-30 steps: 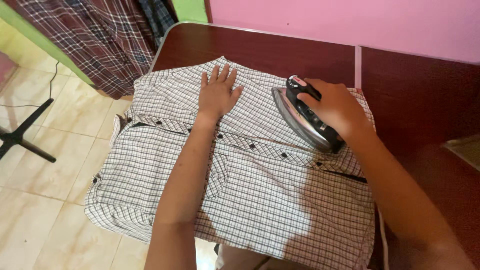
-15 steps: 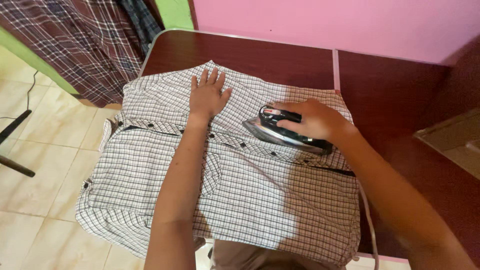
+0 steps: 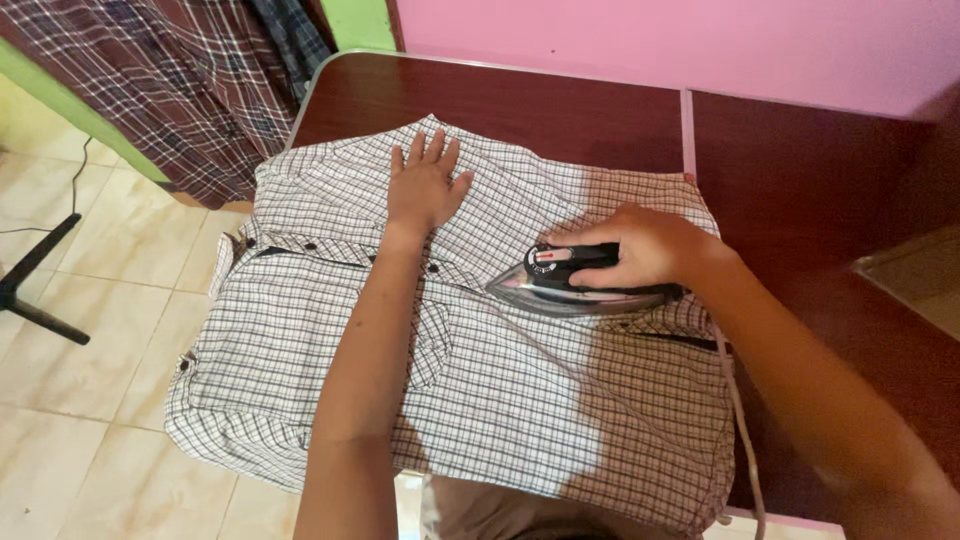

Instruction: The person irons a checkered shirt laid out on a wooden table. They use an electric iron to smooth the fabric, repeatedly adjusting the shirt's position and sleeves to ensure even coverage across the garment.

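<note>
The electric iron [image 3: 580,280] is laid flat on the checked shirt [image 3: 330,350], right of centre, its long axis across the table and its tip aimed at the left hand [image 3: 425,185]. Its handle is clasped from above by the right hand [image 3: 645,245]. The left hand is pressed open-palmed on the cloth, grasping nothing, near the tip but apart. The shirt is spread over the dark wooden table [image 3: 520,100].

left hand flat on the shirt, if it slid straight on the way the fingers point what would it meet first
Likely the far edge of the checked shirt, then bare dark wooden table; the left hand points toward the pink wall, with nothing else visible in that line.
</note>
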